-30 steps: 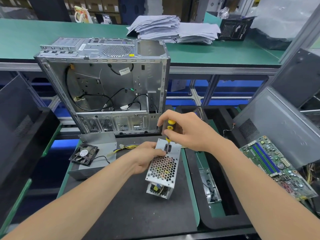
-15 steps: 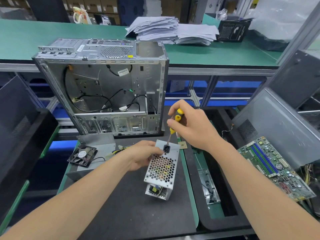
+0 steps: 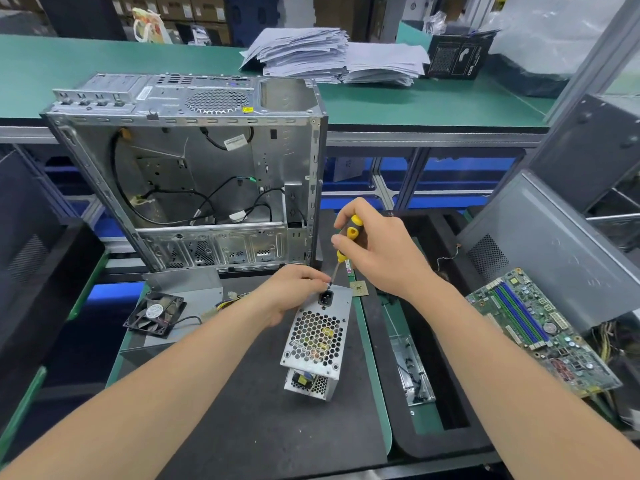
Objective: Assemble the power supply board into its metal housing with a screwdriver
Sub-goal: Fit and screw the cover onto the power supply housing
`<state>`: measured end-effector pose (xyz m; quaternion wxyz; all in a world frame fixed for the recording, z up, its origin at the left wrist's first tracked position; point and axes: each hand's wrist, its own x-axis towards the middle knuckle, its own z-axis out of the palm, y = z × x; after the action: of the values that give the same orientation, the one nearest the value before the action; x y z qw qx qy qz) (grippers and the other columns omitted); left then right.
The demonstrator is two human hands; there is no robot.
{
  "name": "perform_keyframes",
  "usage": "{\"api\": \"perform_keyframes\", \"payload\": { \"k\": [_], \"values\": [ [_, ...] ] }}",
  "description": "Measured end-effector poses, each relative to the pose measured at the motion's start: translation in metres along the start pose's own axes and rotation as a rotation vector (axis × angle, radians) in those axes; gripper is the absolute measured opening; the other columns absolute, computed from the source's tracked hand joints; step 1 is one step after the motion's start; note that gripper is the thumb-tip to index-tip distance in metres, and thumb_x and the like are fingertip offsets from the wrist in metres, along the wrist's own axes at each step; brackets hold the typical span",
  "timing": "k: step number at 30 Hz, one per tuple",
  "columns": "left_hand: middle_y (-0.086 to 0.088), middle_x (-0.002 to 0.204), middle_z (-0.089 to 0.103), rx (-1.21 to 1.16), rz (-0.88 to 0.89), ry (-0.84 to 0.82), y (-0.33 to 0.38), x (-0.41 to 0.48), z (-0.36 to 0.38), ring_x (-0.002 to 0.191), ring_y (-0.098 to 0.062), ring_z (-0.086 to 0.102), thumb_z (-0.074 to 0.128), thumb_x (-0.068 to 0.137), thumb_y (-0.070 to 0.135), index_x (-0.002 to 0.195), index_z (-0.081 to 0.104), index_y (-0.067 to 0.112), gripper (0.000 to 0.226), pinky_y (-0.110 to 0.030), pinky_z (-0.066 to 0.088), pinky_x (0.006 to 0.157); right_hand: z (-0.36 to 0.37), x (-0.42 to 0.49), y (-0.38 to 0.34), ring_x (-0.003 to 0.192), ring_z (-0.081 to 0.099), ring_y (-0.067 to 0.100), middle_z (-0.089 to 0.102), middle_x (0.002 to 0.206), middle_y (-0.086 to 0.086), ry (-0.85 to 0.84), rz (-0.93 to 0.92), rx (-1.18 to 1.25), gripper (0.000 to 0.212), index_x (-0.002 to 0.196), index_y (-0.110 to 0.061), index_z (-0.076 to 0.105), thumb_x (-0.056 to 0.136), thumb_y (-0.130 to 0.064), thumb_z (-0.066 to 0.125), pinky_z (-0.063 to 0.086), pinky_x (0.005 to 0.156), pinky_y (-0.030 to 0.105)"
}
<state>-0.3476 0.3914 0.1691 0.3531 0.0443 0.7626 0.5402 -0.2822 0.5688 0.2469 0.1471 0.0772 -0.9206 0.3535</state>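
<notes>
A silver power supply housing [image 3: 317, 337] with a honeycomb grille stands tilted on the black mat [image 3: 263, 420]; the board shows through its lower open end. My left hand [image 3: 291, 292] grips the housing's top left edge, fingers near the black power socket [image 3: 326, 298]. My right hand [image 3: 377, 247] holds a yellow-and-black screwdriver [image 3: 348, 239] slanting down to the left. The screwdriver tip touches the housing's top face just above the socket.
An open computer case [image 3: 187, 174] stands behind the mat. A black fan [image 3: 156, 315] lies on a metal cover at left. A small chip [image 3: 359, 289] lies beside the housing. A motherboard [image 3: 540, 327] leans at right, near a metal bracket [image 3: 412, 368] in a black tray.
My right hand rose and drew back, lifting the screwdriver from low over the socket to a higher slant. The housing stayed in my left hand.
</notes>
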Motion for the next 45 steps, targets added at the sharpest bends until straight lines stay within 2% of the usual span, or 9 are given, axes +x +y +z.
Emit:
{"api": "perform_keyframes", "payload": {
  "k": [3, 7, 12, 16, 21, 28, 34, 37, 45],
  "values": [
    [-0.006, 0.101, 0.080, -0.095, -0.057, -0.049, 0.002, 0.004, -0.001, 0.098, -0.023, 0.076, 0.068, 0.096, 0.010, 0.109, 0.078, 0.021, 0.019, -0.040, 0.060, 0.092, 0.002, 0.000, -0.001, 0.068, 0.064, 0.014, 0.064, 0.076, -0.011, -0.015, -0.005, -0.009, 0.014, 0.106, -0.030, 0.053, 0.100, -0.028, 0.066, 0.052, 0.061, 0.026],
    [-0.005, 0.088, 0.080, -0.170, -0.117, -0.102, 0.007, 0.005, -0.001, 0.074, -0.012, 0.076, 0.064, 0.098, 0.002, 0.110, 0.075, 0.017, 0.022, -0.026, 0.059, 0.063, 0.001, -0.001, -0.003, 0.066, 0.066, 0.016, 0.066, 0.079, -0.007, -0.044, -0.013, 0.008, 0.014, 0.107, -0.028, 0.053, 0.101, -0.025, 0.065, 0.054, 0.065, 0.037],
    [-0.006, 0.087, 0.079, -0.167, -0.130, -0.074, 0.007, 0.008, -0.002, 0.081, -0.015, 0.072, 0.065, 0.096, -0.001, 0.107, 0.076, 0.018, 0.024, -0.026, 0.057, 0.066, 0.000, 0.000, -0.006, 0.068, 0.066, 0.015, 0.067, 0.080, -0.008, -0.077, -0.011, 0.001, 0.015, 0.107, -0.027, 0.052, 0.101, -0.025, 0.065, 0.057, 0.068, 0.041],
    [-0.002, 0.080, 0.079, -0.165, -0.133, -0.067, 0.008, 0.007, -0.002, 0.064, -0.007, 0.073, 0.066, 0.096, -0.001, 0.105, 0.075, 0.019, 0.024, -0.020, 0.055, 0.053, 0.000, 0.002, -0.008, 0.070, 0.065, 0.013, 0.066, 0.082, -0.010, -0.101, -0.016, -0.002, 0.016, 0.108, -0.028, 0.052, 0.101, -0.023, 0.066, 0.055, 0.067, 0.033],
    [-0.002, 0.088, 0.080, -0.158, -0.137, -0.054, 0.009, 0.007, -0.003, 0.077, -0.011, 0.072, 0.067, 0.094, -0.001, 0.112, 0.076, 0.018, 0.027, -0.021, 0.055, 0.058, 0.000, 0.004, -0.009, 0.071, 0.064, 0.012, 0.065, 0.084, -0.013, -0.136, -0.028, -0.028, 0.016, 0.109, -0.029, 0.052, 0.101, -0.024, 0.065, 0.054, 0.065, 0.027],
    [0.001, 0.081, 0.079, -0.150, -0.142, -0.051, 0.011, 0.008, -0.003, 0.074, -0.010, 0.073, 0.066, 0.094, -0.001, 0.109, 0.076, 0.019, 0.026, -0.020, 0.053, 0.054, 0.000, 0.005, -0.010, 0.075, 0.064, 0.012, 0.067, 0.087, -0.012, -0.176, -0.047, -0.048, 0.017, 0.110, -0.031, 0.051, 0.101, -0.026, 0.065, 0.054, 0.067, 0.030],
    [-0.002, 0.082, 0.079, -0.177, -0.137, -0.057, 0.009, 0.009, -0.003, 0.068, -0.008, 0.074, 0.066, 0.094, -0.003, 0.106, 0.075, 0.017, 0.025, -0.022, 0.056, 0.059, -0.002, 0.009, -0.008, 0.078, 0.064, 0.003, 0.065, 0.090, -0.015, -0.221, -0.050, -0.057, 0.018, 0.111, -0.030, 0.050, 0.102, -0.023, 0.065, 0.047, 0.062, 0.015],
    [-0.008, 0.092, 0.080, -0.188, -0.131, -0.072, 0.007, 0.011, -0.002, 0.076, -0.013, 0.074, 0.064, 0.094, -0.004, 0.112, 0.075, 0.014, 0.028, -0.026, 0.057, 0.065, -0.004, 0.010, -0.008, 0.081, 0.065, 0.001, 0.066, 0.093, -0.014, -0.255, -0.042, -0.044, 0.020, 0.111, -0.030, 0.049, 0.102, -0.019, 0.064, 0.048, 0.066, 0.016],
    [-0.002, 0.081, 0.079, -0.169, -0.121, -0.053, 0.006, 0.014, -0.003, 0.077, -0.013, 0.074, 0.067, 0.093, -0.003, 0.100, 0.076, 0.018, 0.023, -0.025, 0.056, 0.064, -0.014, 0.017, -0.012, 0.087, 0.064, 0.004, 0.068, 0.097, -0.016, -0.451, -0.068, -0.097, 0.027, 0.108, -0.039, 0.046, 0.103, -0.018, 0.061, 0.051, 0.072, 0.026]
  ]
}}
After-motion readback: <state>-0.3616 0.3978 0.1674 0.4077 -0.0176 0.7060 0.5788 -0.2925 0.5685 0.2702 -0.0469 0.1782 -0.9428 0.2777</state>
